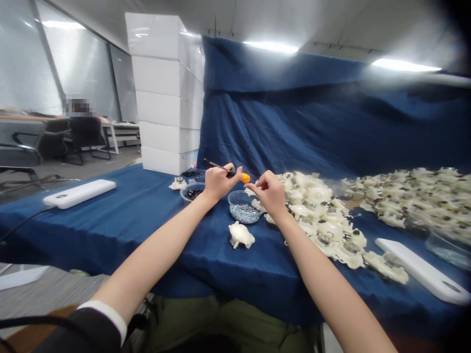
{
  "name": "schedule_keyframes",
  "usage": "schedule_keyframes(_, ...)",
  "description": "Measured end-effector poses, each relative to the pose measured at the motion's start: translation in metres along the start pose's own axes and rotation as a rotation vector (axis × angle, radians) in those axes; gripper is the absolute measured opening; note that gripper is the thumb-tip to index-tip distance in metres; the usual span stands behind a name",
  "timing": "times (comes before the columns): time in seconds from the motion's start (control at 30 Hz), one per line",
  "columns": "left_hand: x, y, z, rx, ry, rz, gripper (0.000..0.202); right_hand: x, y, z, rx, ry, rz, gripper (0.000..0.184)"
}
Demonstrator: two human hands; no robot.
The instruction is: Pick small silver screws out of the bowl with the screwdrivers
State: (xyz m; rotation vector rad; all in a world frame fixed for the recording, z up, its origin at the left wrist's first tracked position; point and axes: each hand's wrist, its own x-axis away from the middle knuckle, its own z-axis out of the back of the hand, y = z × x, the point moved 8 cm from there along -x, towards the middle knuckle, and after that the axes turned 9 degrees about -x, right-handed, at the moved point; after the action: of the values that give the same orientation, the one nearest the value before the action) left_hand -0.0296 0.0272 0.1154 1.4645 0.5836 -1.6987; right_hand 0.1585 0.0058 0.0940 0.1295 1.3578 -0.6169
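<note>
The person's left hand (220,184) grips a slim screwdriver with a glossy orange plastic handle and a long black shaft (231,172). The fingers curl closed around it, the orange handle sticks out past the thumb side, and the shaft points back and to the left. The right hand (268,192) sits just beside it, with thumb and forefinger pinched together near the orange handle; anything between those fingertips is too small to tell.

Below the hands stands a round clear glass bowl of tiny silver screws (243,213), and a second clear bowl of small dark parts (193,194) stands to the left. A knobbly cream moulded plastic part (241,235) lies alone on the wrinkled navy blue cloth covering the table (121,235). To the right, a large heap of similar cream parts studded with dark metal pieces (316,206) spreads across the cloth, and a second heap (405,189) lies beyond it.

Two smooth white rounded slabs (79,193) (419,269) lie at either side, each with a small grey oval mark too small to read. Behind the table rises a stack of plain white cardboard boxes (165,93), beside a hanging dark blue fabric backdrop (279,108).
</note>
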Motion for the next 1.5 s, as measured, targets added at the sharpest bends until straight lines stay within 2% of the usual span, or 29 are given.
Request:
schedule_keyframes(0.33, 0.0, 0.001, 0.0, 0.003, -0.006, 0.0, 0.049, 0.0, -0.002, -0.003, -0.032, -0.048, 0.013, 0.055)
schedule_keyframes(0.77, -0.001, -0.001, 0.0, 0.024, -0.012, 0.015, 0.048, 0.002, 0.004, -0.007, 0.019, -0.074, -0.127, 0.032)
schedule_keyframes(0.83, -0.003, -0.003, 0.0, 0.063, -0.016, 0.048, 0.048, 0.002, 0.005, -0.008, 0.01, -0.074, -0.129, 0.034)
schedule_keyframes(0.93, -0.006, -0.008, 0.0, 0.2, -0.035, 0.111, 0.05, 0.002, 0.004, -0.009, -0.01, -0.064, -0.09, 0.056)
schedule_keyframes(1.0, -0.008, -0.011, -0.002, 0.328, -0.054, 0.152, 0.053, 0.002, 0.003, -0.011, -0.032, -0.08, -0.067, 0.065)
schedule_keyframes(1.23, -0.006, -0.016, -0.016, 0.598, -0.117, 0.257, 0.056, 0.004, 0.003, -0.013, -0.068, -0.089, -0.074, 0.045)
schedule_keyframes(1.37, -0.005, -0.018, -0.021, 0.648, -0.141, 0.281, 0.056, 0.004, 0.004, -0.01, -0.083, -0.057, -0.08, 0.044)
schedule_keyframes(1.5, -0.005, -0.018, -0.023, 0.68, -0.158, 0.287, 0.055, 0.003, -0.002, -0.01, -0.071, -0.085, -0.04, 0.035)
